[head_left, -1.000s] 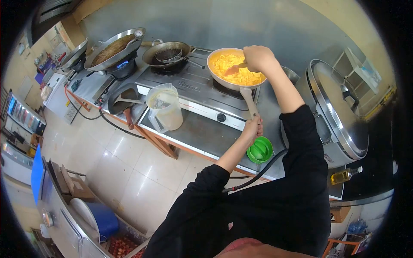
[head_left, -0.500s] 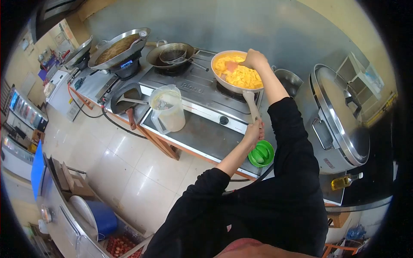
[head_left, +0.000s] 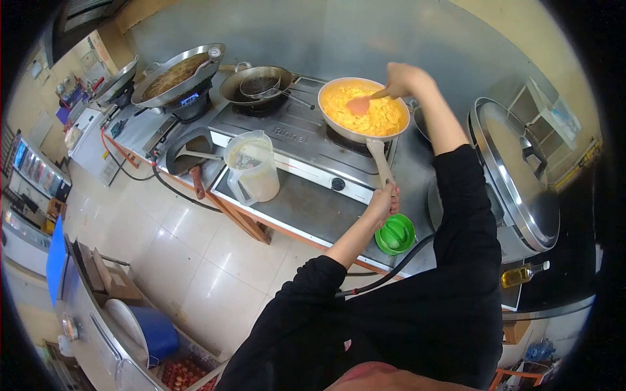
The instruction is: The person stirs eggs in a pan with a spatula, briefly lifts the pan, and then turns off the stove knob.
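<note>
A light-coloured frying pan (head_left: 322,116) sits over the right burner of the stove, full of yellow scrambled eggs (head_left: 372,120). Wrapped round the pan's handle is my left hand (head_left: 386,200). My right hand (head_left: 405,81), above the pan's far right rim, grips the wooden handle of a spatula (head_left: 358,105). The spatula's pinkish-orange blade rests among the eggs. Just below my left hand stands a green bowl (head_left: 395,234) with a green item inside.
A cloudy plastic pitcher (head_left: 253,167) stands at the stove's front. Left of the frying pan is a wok (head_left: 238,83) with a strainer. Another wok (head_left: 176,75) holds dark oil. A large lidded pot (head_left: 515,176) and an oil bottle (head_left: 524,275) are at right.
My right hand has moved right and slightly up, shifting the spatula from the pan's left part toward its middle. The eggs are spread differently. My left hand stays on the handle.
</note>
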`<state>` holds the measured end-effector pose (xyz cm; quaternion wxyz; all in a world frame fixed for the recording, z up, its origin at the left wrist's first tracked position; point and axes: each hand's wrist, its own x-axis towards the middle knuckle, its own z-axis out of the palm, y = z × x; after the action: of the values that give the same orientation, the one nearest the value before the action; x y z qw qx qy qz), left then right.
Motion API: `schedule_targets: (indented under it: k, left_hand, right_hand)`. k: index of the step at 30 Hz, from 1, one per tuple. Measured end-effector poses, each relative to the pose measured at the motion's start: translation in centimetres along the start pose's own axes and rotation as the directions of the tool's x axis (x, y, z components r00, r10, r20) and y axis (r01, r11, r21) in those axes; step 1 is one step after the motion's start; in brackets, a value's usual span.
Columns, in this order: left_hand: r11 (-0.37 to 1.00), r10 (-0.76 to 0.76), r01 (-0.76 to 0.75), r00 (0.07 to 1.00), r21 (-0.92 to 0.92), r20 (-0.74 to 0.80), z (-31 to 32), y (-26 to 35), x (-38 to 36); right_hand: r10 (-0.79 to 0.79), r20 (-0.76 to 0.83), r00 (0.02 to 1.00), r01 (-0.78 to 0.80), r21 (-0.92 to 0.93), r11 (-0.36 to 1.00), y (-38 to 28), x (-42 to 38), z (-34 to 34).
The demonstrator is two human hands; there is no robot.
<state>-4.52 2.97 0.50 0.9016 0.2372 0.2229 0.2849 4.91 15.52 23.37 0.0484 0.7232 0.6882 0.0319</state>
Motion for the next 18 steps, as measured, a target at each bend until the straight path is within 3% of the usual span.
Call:
schedule_targets:
  k: [4, 9, 14, 17, 18]
  left_hand:
    - [0.999, 0.003, -0.003, 1.0, 0.054, 0.005, -0.5, -0.1, 0.3]
    - [0.994, 0.004, -0.002, 1.0, 0.107, -0.018, -1.0, -0.4, 0.8]
    - [0.981, -0.041, 0.05, 0.998, 0.186, -0.051, -1.1, 1.8, -0.5]
    - [0.972, -0.076, 0.084, 0.996, 0.221, -0.044, -1.9, 2.5, -0.9]
    - [0.968, -0.071, 0.081, 0.996, 0.236, -0.052, -1.9, 2.6, -0.8]
  right_hand:
    - [0.253, 0.019, 0.967, -0.253, 0.146, 0.956, 3.8, 0.5, -1.3]
    - [0.24, 0.001, 0.971, -0.237, 0.154, 0.959, 7.3, 4.1, 5.2]
    - [0.443, 0.128, 0.887, -0.435, 0.549, 0.714, 7.8, 9.0, 10.0]
    - [0.125, -0.126, 0.984, -0.067, 0.393, 0.917, 6.6, 10.9, 10.4]
    - [0.047, -0.091, 0.995, -0.015, 0.329, 0.944, 5.3, 10.6, 9.4]
